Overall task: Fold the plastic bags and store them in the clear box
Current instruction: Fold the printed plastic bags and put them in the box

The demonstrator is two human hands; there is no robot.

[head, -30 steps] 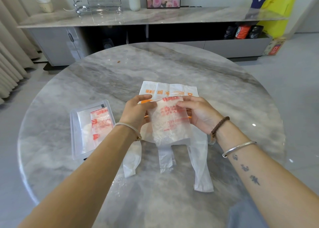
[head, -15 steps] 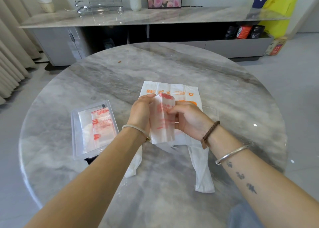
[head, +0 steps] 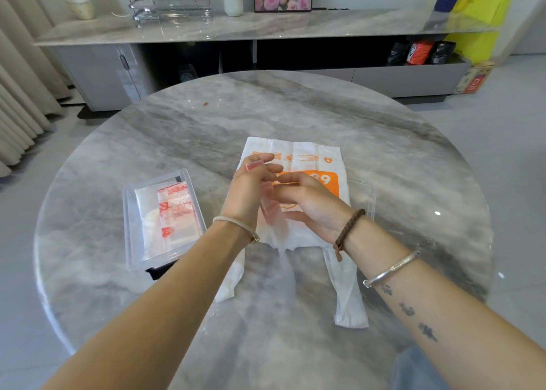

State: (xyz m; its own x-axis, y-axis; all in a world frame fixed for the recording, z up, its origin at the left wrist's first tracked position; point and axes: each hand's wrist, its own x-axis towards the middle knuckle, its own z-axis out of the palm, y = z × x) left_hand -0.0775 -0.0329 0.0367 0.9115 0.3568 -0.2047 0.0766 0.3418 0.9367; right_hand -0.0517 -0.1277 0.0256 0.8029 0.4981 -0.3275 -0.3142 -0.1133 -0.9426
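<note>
Over the middle of the round marble table (head: pixel 295 345), I hold a thin translucent bag with red print (head: pixel 271 217), folded into a narrow upright strip and blurred. My left hand (head: pixel 251 191) pinches its top end. My right hand (head: pixel 316 209) holds the strip from the right side with thumb and fingers. Under my hands a white bag with orange print (head: pixel 313 156) lies flat, handles pointing toward me. The clear box (head: pixel 128 227) sits to the left with folded red-printed bags (head: pixel 174 209) inside.
A clear flat lid (head: pixel 365 194) lies right of the white bag, partly under it. Something dark (head: pixel 156 271) pokes out beneath the box's near edge. Behind the table a long low cabinet (head: pixel 399 79) runs along the wall.
The translucent bag went from a wide panel to a narrow strip as my hands closed together. More of the white bag's orange print now shows.
</note>
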